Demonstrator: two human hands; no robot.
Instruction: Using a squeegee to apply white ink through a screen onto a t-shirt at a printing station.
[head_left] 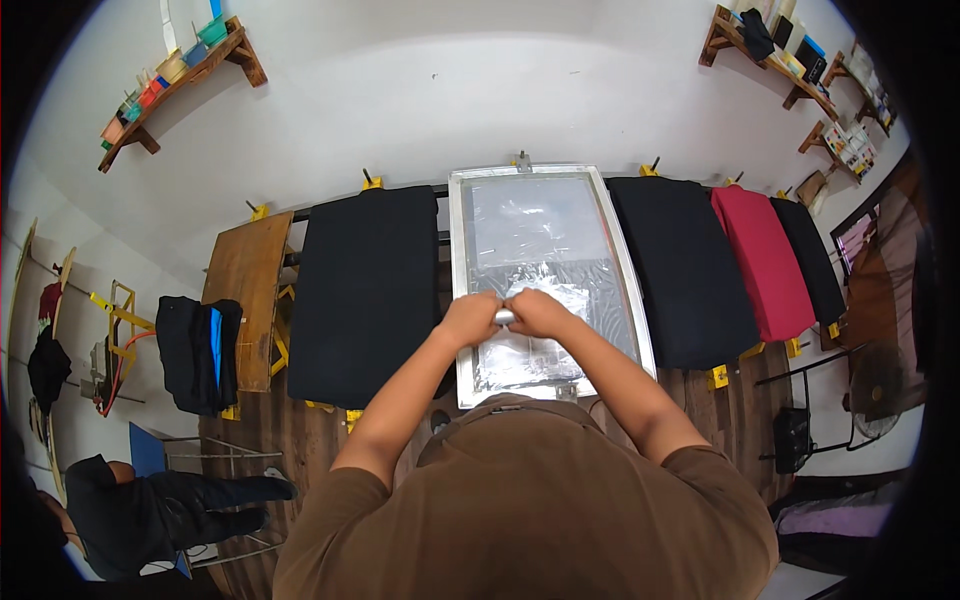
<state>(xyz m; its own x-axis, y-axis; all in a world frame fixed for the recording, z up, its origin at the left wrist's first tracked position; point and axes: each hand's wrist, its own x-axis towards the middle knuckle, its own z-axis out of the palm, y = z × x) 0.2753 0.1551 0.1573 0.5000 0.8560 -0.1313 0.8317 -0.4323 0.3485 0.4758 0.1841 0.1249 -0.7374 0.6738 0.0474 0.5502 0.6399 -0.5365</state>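
My left hand (474, 320) and my right hand (538, 313) are closed side by side on the silver handle of a squeegee (504, 316). Its blade is hidden beneath my hands. Under them lies a screen-printing frame (460, 240), long and pale metal, with a translucent mesh (540, 215). Shiny, wrinkled clear film and whitish patches show on the nearer half of the mesh. Both hands are over this near half, and my forearms reach in from either side of my brown shirt.
Black cloth-covered boards (365, 290) flank the frame, with a red one (762, 265) further right. A bare wooden board (250, 290) stands left. Yellow clamps (718, 377) hold the rack. A person in black (130, 515) is at lower left. Shelves (190, 85) hang on the wall; a fan (878, 390) stands right.
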